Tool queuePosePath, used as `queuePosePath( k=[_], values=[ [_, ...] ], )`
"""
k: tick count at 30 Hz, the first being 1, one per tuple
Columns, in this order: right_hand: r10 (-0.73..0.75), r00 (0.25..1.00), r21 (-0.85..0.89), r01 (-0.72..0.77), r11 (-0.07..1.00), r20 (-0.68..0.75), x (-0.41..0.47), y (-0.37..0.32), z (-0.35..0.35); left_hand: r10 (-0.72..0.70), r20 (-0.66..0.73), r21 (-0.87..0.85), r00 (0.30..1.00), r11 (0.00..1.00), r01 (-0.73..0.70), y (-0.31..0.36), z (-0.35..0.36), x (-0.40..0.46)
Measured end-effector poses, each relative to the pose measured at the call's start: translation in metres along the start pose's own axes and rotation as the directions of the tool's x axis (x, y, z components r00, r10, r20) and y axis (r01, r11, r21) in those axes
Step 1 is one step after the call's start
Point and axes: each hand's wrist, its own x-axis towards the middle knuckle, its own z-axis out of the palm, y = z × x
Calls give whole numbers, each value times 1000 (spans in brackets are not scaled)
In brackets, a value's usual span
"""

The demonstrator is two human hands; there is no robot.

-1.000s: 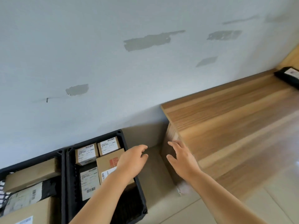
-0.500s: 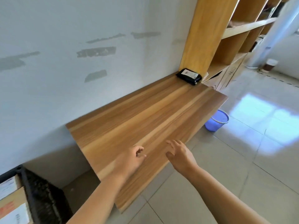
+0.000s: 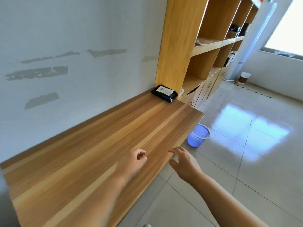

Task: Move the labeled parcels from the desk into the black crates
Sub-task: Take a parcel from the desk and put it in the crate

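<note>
Hands over near desk edge, both holding nothing. Left hand [image 3: 133, 163] above the desk [image 3: 91, 145], fingers loosely curled, relaxed. Right hand [image 3: 184, 162] just beyond the desk's front edge, fingers extended and spread. Black parcel [image 3: 164, 93] with white label lies at the desk's far end, about 12 o'clock from both hands, well apart, touching the wooden shelving unit [image 3: 177, 46]. Blue wastebasket [image 3: 198, 137] on the floor at 1 o'clock from the right hand.

Head camera looks down along the desk [image 3: 101, 145], close above.
</note>
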Motion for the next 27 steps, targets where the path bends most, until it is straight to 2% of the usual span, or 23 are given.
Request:
queuePosePath(
  k=[6, 11, 22, 27],
  values=[
    [-2, 1000, -38, 2, 999, 12, 103, 40, -60, -19, -63, -83, 998, 996, 13, 49, 18, 105],
    [-14, 1000, -30, 14, 999, -15, 180, 62, -96, -33, -115, -85, 993, 996, 24, 76, 18, 182],
    [-65, 987, -96, 79, 992, 148, 329, 116, -101, -145, -198, -48, 969, 989, 138, 70, 20, 283],
    [-93, 969, -136, 126, 983, 227, 416, 141, -99, -250, -247, -36, 936, 968, 249, 71, 29, 338]
  ],
)
